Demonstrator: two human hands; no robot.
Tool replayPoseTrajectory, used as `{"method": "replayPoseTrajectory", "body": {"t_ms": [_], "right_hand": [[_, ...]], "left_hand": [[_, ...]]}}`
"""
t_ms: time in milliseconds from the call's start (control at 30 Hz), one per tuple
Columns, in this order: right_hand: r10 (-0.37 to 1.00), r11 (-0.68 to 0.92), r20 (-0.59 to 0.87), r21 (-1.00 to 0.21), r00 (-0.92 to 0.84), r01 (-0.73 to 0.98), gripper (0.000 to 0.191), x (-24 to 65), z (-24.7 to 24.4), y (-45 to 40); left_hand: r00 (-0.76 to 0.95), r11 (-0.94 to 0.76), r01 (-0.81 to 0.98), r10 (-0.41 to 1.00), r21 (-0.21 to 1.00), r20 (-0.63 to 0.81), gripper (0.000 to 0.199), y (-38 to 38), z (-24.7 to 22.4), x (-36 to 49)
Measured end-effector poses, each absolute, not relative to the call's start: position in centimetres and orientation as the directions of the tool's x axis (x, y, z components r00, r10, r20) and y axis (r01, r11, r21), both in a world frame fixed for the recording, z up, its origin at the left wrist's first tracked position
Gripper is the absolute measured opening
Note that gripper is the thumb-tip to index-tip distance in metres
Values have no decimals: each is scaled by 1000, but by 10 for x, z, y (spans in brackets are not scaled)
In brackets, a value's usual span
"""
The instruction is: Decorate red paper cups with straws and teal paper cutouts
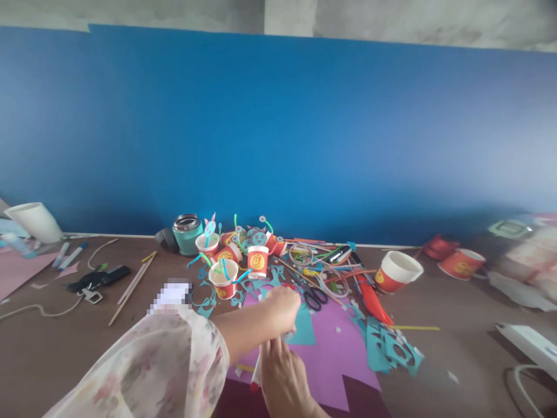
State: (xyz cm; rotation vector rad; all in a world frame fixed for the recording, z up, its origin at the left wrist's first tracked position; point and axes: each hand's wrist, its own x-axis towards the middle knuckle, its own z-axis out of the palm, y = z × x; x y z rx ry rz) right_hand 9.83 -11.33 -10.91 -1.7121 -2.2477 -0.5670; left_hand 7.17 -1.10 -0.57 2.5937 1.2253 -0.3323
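Note:
My left hand (284,307) is curled closed over a teal paper sheet (307,332). The left forearm, in a floral sleeve (150,371), reaches in from the lower left. Just below it is my right hand (282,371), back upward, with bent fingers that meet the underside of the left hand. A small pale bit shows between the hands, but what they grip is hidden. Beside the right hand is a white marker (256,371) with a red end. Purple paper (337,363) lies beneath both hands. Black-handled scissors (316,298) rest just right of the left hand.
Behind the hands are decorated paper cups (223,278), a teal thermos (187,235) and a pile of straws and pipe cleaners (319,264). Teal cut-outs (391,348) and stacked cups (397,271) lie to the right. A phone (172,295) and a strap (102,278) are left.

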Motion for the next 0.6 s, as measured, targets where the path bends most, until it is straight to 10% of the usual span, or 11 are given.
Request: {"method": "replayPoseTrajectory", "body": {"t_ms": [333,600], "right_hand": [[964,205,162,53,-211,977,28,68,-96,-115],[957,193,216,35,-196,981,28,66,-96,-116]], "left_hand": [[591,-621,782,710,56,-383,25,-16,4,69],[583,-621,783,710,41,-395,27,-19,11,69]]}}
